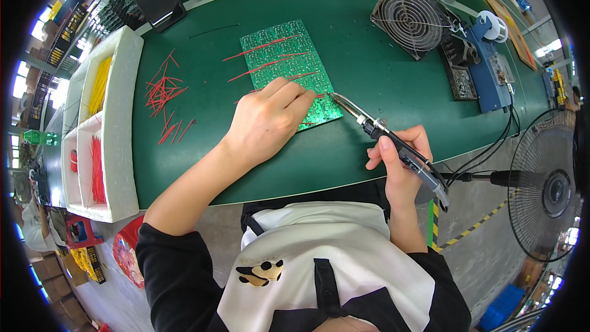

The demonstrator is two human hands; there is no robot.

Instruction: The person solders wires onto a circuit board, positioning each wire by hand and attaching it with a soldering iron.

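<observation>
White top with black sleeves (319,264) lowest in view, forearms reaching up over green table (369,43). Left hand (267,117) resting on lower part of circuit board (286,61), fingers curled narrow, tips pinching red wire (319,95) at board's lower right edge. Right hand (399,160) wrapped around soldering iron (393,141), tip pointing left, just beside left fingertips. More red wires (163,95) scattered left of board; others lying across board. White tray (120,123) at far left, holding yellow and red wire bundles. Small fan (412,15) and blue station (491,71) at right.
</observation>
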